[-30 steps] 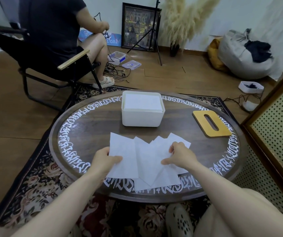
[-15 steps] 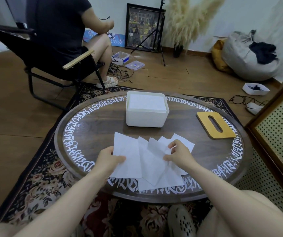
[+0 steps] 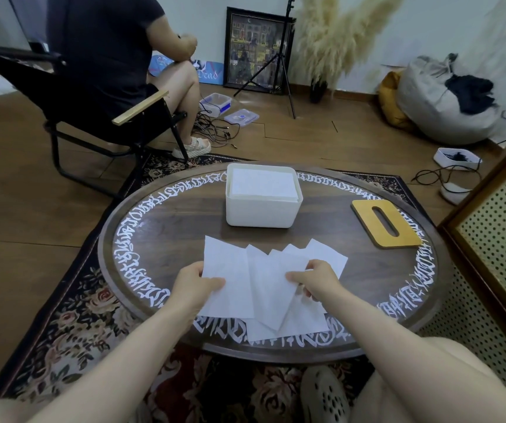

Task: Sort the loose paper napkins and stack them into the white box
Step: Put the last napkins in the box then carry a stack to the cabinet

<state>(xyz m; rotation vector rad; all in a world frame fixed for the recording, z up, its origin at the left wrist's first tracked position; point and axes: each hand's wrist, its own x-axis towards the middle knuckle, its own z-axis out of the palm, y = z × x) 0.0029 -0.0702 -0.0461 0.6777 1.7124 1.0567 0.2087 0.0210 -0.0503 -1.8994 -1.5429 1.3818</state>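
Since a moment ago, both hands are drawing the fanned napkins [image 3: 264, 279] together on the desk [image 3: 169, 227]: left hand [image 3: 195, 285] and right hand [image 3: 314, 280] pinching sheets, squaring them for the white box [image 3: 262, 209] beyond.

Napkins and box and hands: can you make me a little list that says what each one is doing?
napkins: loose, fanned out and overlapping at the table's near edge
left hand: pinches the leftmost napkin
right hand: grips napkins on the right
box: white, open, napkins already stacked inside
lid: wooden, slotted, flat on the table, right of the box
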